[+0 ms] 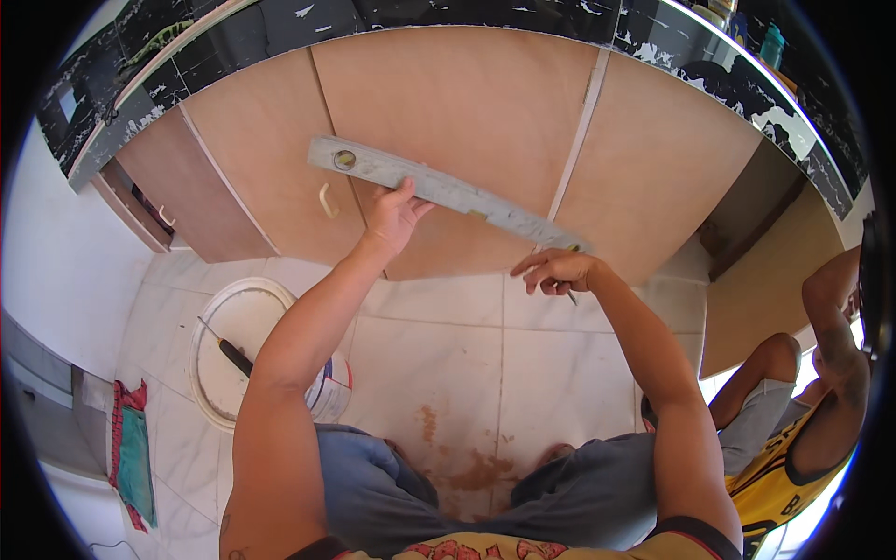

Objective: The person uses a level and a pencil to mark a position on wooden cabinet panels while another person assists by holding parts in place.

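Note:
A long grey spirit level (pixel 448 191) slants against the wooden cabinet doors, its left end higher than its right. My left hand (pixel 397 219) is closed on its lower edge, left of the middle, thumb over the front. Just below the level's right end is my right hand (pixel 557 271), index finger reaching left and the other fingers curled. A thin, pencil-like stick (pixel 573 298) pokes out under those curled fingers; most of it is hidden. Behind the level, the pale wooden door (pixel 457 93) fills the middle of the cabinet front.
A white bucket (pixel 201 364) stands at my left with a black-handled screwdriver (pixel 235 357) on top. The black countertop edge (pixel 448 13) runs above the doors. At the right crouches another person in a yellow shirt (pixel 784 467). A red and green cloth (pixel 133 453) lies far left.

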A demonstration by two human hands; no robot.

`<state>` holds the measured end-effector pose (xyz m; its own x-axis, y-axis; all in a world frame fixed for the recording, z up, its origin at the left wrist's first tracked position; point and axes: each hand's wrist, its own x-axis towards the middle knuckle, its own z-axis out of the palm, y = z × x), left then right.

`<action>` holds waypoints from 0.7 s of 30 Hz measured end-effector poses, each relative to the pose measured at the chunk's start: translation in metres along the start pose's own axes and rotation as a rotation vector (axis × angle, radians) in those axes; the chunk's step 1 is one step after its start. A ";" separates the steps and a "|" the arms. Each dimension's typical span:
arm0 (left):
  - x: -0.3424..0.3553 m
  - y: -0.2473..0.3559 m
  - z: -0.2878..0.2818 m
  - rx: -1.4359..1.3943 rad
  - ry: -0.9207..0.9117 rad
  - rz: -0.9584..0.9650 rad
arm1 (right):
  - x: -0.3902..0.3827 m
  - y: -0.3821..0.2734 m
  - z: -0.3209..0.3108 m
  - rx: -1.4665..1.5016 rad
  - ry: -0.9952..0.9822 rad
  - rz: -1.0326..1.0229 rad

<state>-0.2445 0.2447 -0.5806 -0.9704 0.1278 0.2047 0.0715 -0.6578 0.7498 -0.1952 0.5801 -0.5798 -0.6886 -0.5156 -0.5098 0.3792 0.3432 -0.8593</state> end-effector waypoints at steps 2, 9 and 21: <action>-0.003 0.004 -0.009 0.040 -0.076 -0.015 | -0.002 -0.006 0.005 -0.347 -0.142 0.166; -0.021 0.014 0.056 0.734 -0.417 -0.090 | -0.006 -0.054 0.059 -0.690 0.402 -0.503; 0.011 0.119 -0.031 1.344 0.760 1.018 | -0.020 -0.035 0.000 0.078 0.288 -0.623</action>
<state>-0.2534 0.1446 -0.5083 -0.2949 -0.4620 0.8364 0.3677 0.7530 0.5456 -0.1949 0.5779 -0.5394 -0.9253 -0.3653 0.1015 -0.1042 -0.0122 -0.9945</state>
